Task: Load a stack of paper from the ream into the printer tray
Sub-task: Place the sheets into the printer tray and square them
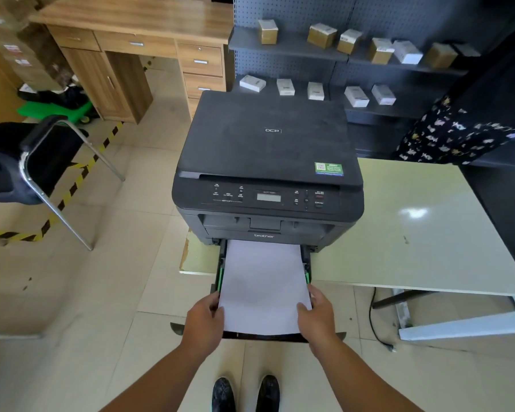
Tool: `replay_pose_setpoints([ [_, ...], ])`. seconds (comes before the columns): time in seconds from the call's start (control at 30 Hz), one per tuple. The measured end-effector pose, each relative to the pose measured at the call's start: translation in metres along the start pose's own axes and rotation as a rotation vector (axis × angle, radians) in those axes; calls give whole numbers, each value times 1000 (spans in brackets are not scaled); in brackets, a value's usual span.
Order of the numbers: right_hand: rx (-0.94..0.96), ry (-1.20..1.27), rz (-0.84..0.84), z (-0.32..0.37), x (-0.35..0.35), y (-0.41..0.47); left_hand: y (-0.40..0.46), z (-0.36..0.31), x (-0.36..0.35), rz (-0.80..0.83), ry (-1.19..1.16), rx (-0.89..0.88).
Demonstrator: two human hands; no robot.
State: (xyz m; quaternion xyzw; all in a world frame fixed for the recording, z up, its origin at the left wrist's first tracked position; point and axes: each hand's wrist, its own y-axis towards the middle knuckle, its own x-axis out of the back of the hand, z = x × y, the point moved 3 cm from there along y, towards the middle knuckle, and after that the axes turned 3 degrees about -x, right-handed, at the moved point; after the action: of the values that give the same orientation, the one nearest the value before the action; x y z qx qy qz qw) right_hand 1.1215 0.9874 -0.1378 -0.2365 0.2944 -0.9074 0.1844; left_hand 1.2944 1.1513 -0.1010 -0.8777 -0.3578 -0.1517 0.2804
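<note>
A dark grey printer [268, 162] stands on the left end of a pale table [414, 242]. Its black paper tray [265, 336] is pulled out toward me past the table's edge, with green guides along both sides. A white stack of paper [263, 288] lies in the tray, its near end reaching almost to the tray's front lip. My left hand [204, 318] grips the stack's near left corner. My right hand [317, 313] grips the near right corner, thumb on top. The ream is not in view.
A black chair with metal legs [42, 162] stands to the left on the tiled floor. A wooden desk [137, 40] is behind it. Dark shelving with small boxes [339, 55] is behind the printer. A person in a patterned sleeve [452, 132] stands at the right.
</note>
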Motion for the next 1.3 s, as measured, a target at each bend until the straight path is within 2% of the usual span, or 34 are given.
replay_pose_setpoints([
  [0.37, 10, 34, -41, 16, -19, 38, 7, 8, 2, -47, -63, 91],
  [0.57, 22, -70, -61, 10, -27, 46, 9, 14, 5, -28, 39, 73],
  [0.67, 154, -234, -109, 19, -22, 36, 11, 13, 6, -48, 93, 55],
  [0.77, 346, -493, -318, 26, -4, 26, 17, 11, 6, -77, 119, 44],
  [0.83, 311, -561, -341, 18, 8, 29, 20, 8, 4, -89, 108, 35],
  [1.0, 236, -514, -213, 4, 20, 36, 24, 0, -5, -69, 96, 37],
  [1.3, 161, -526, -211, 8, 16, 42, 30, 6, -14, -65, 81, 49],
])
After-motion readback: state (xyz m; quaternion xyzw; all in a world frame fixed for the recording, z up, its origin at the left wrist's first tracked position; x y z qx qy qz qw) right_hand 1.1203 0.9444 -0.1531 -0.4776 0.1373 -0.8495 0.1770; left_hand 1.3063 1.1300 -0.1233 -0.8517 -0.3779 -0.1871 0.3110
